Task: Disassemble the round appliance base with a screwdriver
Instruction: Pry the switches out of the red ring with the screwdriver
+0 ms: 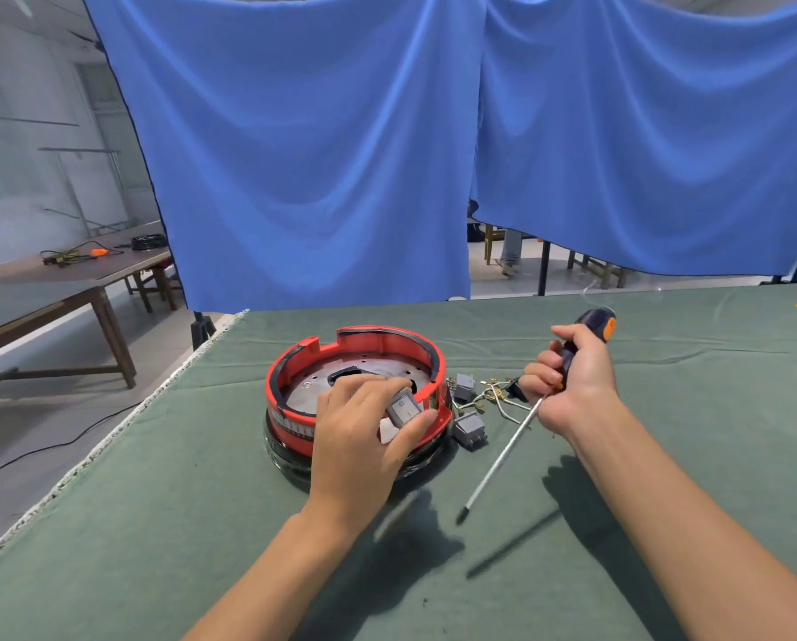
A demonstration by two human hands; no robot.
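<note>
Base (294,377): red-rimmed, round, on green cloth (156,501), left of centre.
Left hand (359,437): over base's near rim, pinching grey switch (403,407) between thumb and fingers.
Right hand (572,386): fist clamped round screwdriver (567,358), tip slanting down toward cloth.
Beside base, right: two grey switches (469,427), loose wires (496,393).
Behind: blue drapes (318,155).

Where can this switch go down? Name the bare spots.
Bare green cloth lies left of the round base, out to the table edge, and beyond the right hand. Crowded: between base and screwdriver, where two grey switches and loose wires lie.
</note>
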